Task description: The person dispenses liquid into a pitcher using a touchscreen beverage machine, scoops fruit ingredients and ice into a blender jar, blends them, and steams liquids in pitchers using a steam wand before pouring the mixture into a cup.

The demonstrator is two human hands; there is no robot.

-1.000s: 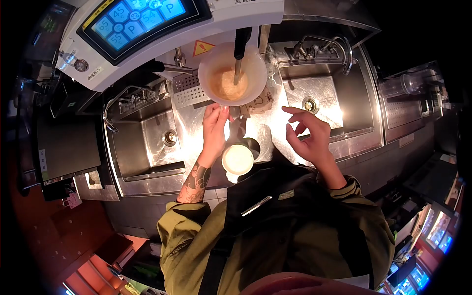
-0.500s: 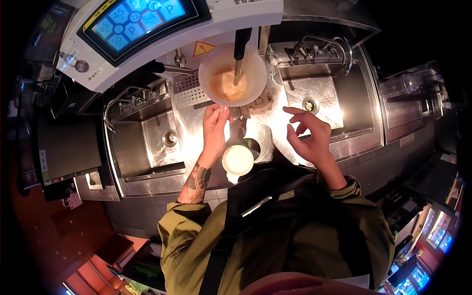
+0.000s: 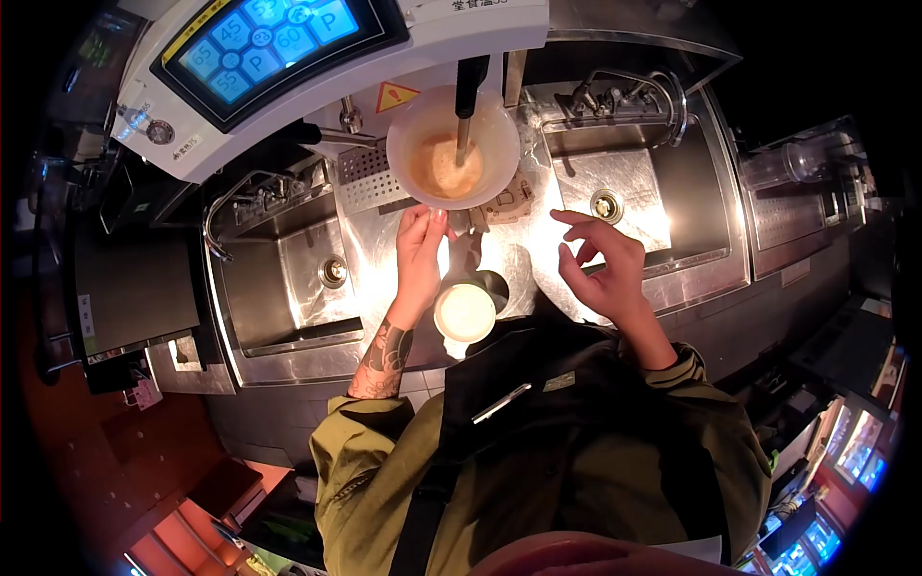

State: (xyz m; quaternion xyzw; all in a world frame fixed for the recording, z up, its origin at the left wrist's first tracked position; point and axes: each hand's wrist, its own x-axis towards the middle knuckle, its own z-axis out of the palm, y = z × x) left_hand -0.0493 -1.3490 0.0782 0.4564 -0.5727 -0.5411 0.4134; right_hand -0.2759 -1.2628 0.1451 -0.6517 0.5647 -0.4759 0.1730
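A translucent white pitcher (image 3: 501, 144) with frothy light-brown liquid stands beneath the white machine, and a metal wand (image 3: 464, 139) with a black top reaches down into it. My left hand (image 3: 421, 240) has its fingers closed at the pitcher's near lower edge, where its handle seems to be. My right hand (image 3: 605, 259) hovers over the steel counter to the right of the pitcher, fingers apart and curved, holding nothing. Between my forearms, near the counter's front edge, is a white cup (image 3: 465, 313) full of something pale.
The machine's lit touch panel (image 3: 259, 48) is at upper left. Sinks with taps lie on either side, a left sink (image 3: 298, 278) and a right sink (image 3: 615, 173). A perforated drip tray (image 3: 370, 178) and a brown printed mat (image 3: 509, 202) are by the pitcher.
A panel button that read 54 now reads 60 and looks no longer highlighted in red. Both hands and the pitcher are almost where they were.
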